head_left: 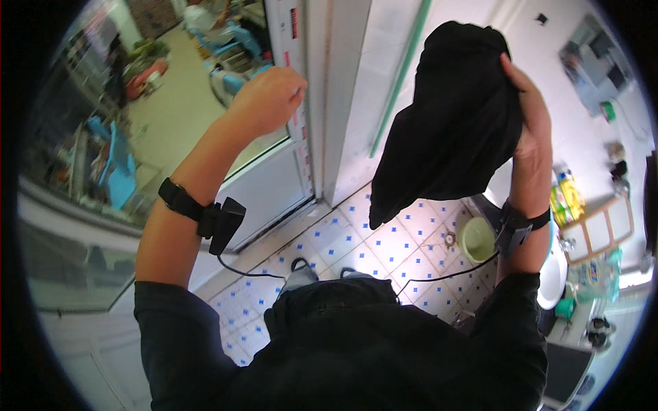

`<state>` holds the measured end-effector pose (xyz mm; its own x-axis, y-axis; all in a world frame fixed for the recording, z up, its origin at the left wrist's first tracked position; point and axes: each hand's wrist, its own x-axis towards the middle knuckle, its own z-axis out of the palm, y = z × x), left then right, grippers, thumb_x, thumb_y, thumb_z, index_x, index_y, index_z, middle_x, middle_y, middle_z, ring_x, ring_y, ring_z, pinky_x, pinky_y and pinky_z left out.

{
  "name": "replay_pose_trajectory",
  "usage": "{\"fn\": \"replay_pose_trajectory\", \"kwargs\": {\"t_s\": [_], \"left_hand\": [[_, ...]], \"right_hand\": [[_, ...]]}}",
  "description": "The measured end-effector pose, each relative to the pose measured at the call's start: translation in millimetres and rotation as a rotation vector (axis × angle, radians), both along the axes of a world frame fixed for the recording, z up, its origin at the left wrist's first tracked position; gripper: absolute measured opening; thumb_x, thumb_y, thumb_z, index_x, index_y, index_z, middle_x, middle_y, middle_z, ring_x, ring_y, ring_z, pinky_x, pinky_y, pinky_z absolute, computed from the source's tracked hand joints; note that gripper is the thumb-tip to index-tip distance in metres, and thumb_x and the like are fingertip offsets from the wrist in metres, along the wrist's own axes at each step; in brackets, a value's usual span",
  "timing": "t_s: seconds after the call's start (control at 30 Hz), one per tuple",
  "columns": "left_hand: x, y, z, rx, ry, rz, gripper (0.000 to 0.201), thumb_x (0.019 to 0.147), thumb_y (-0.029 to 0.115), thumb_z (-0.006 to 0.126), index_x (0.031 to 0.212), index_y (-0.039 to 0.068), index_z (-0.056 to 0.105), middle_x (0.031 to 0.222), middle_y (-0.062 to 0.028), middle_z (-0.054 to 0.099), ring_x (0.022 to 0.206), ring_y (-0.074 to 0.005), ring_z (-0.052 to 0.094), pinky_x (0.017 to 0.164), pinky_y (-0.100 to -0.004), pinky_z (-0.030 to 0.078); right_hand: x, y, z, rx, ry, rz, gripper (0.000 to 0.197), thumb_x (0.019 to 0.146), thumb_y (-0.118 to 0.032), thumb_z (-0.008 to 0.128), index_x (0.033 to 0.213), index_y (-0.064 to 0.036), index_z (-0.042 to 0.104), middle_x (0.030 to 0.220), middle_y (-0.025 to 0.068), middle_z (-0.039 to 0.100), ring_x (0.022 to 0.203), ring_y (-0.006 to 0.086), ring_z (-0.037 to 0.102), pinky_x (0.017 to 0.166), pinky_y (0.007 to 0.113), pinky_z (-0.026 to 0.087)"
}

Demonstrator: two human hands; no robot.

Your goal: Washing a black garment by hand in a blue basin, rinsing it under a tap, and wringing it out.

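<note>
Black cloth (452, 116) in the gripping right hand (531, 113); left hand (271, 96) fisted, empty, beside the white door frame (322, 103)

I see a white tiled floor (404, 243) with small blue squares, a white door frame (343, 96) ahead, a window (137, 116) at left onto a bright yard, and a pale green bucket (477, 240) right.

Both arms are raised high in front of the body, sleeves pushed up past the elbows and a black strap on each wrist. The left hand (269, 96) is curled into a loose fist. The right hand (529, 109) is closed in a grip, thumb forward, wrist upright.
</note>
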<state>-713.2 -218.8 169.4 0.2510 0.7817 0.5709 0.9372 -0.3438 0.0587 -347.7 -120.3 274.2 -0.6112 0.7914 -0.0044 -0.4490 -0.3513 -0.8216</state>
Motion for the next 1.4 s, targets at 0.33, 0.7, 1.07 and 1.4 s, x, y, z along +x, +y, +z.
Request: {"fn": "replay_pose_trajectory", "kwargs": {"t_s": [0.33, 0.7, 1.07, 1.4], "left_hand": [[-45.3, 93.4, -24.4, -0.126, 0.635, 0.015, 0.014, 0.073, 0.011, 0.059, 0.080, 0.006, 0.070, 0.095, -0.0076, 0.064, 0.115, -0.0237, 0.051, 0.113, -0.0453, 0.021], [-58.1, 121.5, -53.3, 0.063, 0.751, 0.125, 0.019, 0.074, 0.017, 0.060, 0.085, 0.008, 0.072, 0.101, -0.0046, 0.060, 0.119, -0.0205, 0.045, 0.117, -0.0431, 0.013], [-58.9, 80.5, -45.3, -0.211, 0.755, 0.302, 0.024, 0.077, 0.020, 0.056, 0.094, 0.006, 0.066, 0.108, -0.0053, 0.059, 0.121, -0.0182, 0.044, 0.114, -0.0407, 0.016], [-132.9, -66.7, -65.2, 0.018, 0.648, 0.448, 0.019, 0.078, 0.019, 0.059, 0.093, 0.008, 0.065, 0.108, -0.0044, 0.063, 0.114, -0.0177, 0.052, 0.108, -0.0462, 0.020]], "right_hand": [[94.9, 15.9, 150.7, 0.461, -0.408, -0.885, 0.046, 0.093, -0.031, 0.058, 0.124, 0.0036, 0.054, 0.120, 0.0148, 0.062, 0.109, 0.0291, 0.060, 0.099, 0.039, 0.046], [141.8, 37.9, 153.4, 0.450, -0.606, -0.965, 0.049, 0.092, -0.032, 0.060, 0.126, 0.0024, 0.053, 0.121, 0.0166, 0.061, 0.107, 0.0277, 0.061, 0.101, 0.039, 0.044], [149.9, 47.4, 49.6, 0.529, -0.542, -0.753, 0.051, 0.092, -0.032, 0.060, 0.127, 0.0045, 0.052, 0.125, 0.0184, 0.058, 0.111, 0.0296, 0.059, 0.106, 0.038, 0.040], [113.9, 13.2, -122.2, 1.065, -0.939, -0.991, 0.052, 0.093, -0.035, 0.049, 0.130, 0.0009, 0.048, 0.126, 0.0180, 0.054, 0.115, 0.0281, 0.054, 0.101, 0.041, 0.041]]}}
